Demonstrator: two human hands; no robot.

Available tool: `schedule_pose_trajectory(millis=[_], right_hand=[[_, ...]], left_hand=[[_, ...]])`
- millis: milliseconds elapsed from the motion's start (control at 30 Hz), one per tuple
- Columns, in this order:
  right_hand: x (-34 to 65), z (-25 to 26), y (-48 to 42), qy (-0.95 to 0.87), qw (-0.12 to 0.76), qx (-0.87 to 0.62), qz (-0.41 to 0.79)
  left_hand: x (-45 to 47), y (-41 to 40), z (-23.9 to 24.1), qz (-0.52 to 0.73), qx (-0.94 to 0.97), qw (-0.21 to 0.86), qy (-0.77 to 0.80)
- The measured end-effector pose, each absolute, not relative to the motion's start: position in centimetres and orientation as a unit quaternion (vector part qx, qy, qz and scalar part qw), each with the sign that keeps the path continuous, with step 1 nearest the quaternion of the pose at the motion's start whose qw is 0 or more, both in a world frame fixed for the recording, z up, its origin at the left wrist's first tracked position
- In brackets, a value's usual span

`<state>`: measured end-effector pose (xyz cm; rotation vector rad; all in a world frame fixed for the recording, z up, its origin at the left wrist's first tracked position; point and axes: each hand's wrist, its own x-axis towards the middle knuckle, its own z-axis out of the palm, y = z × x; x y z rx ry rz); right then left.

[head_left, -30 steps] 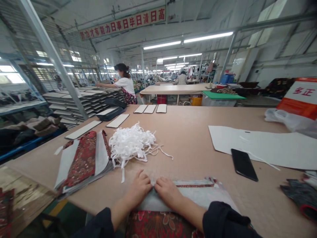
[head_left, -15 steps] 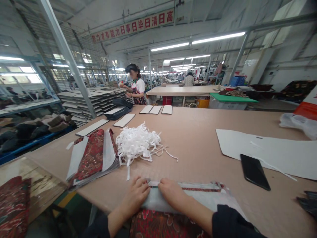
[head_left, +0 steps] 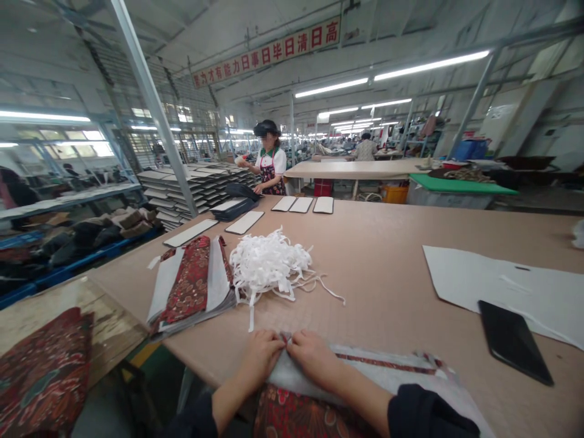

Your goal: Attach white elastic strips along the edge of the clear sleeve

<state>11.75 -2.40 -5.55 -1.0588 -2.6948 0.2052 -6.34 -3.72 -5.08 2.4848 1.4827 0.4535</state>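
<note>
Compared with a second ago, the view has swung left: the black phone [head_left: 514,340] and the white sheet [head_left: 511,286] under it have slid toward 3 o'clock, the orange-and-white bag has left the frame, and a red patterned cloth [head_left: 43,365] has come into sight at 8 o'clock. The co-worker [head_left: 269,161] at 12 o'clock, who was leaning over stacked panels [head_left: 182,185], now stands upright facing this way. A wide tan worktop [head_left: 387,243] fills the middle of a large factory hall with strip lights, steel posts and a red banner of Chinese characters overhead. On the worktop, at 10 o'clock from the hands, lies a fanned pile of red patterned fabric pieces [head_left: 191,286], and beside it at 11 o'clock a loose heap of white straps [head_left: 269,264]; flat white pads [head_left: 303,205] lie further off at 12 o'clock. At the near edge a grey-backed fabric piece [head_left: 378,374] with red floral trim lies flat, stretching away toward 3 o'clock. The left hand [head_left: 262,356] and right hand [head_left: 312,356] sit close together, fingertips meeting and pinched down on the left end of that piece, as they were before, with dark sleeves showing at both wrists
</note>
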Motion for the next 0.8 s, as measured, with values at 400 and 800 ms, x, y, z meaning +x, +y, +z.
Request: schedule_pose_trajectory(millis=[400,800], right_hand=[[11.3,-6.7,-2.3,-0.827,0.244,-0.443,0.246],[11.2,-7.0,-2.7,-0.827,0.265,-0.444,0.223]], left_hand=[[-5.3,-3.0,-5.7,0.210,0.733,0.156,0.628],[-5.1,-1.8,-5.6,0.211,0.724,0.198,0.626]])
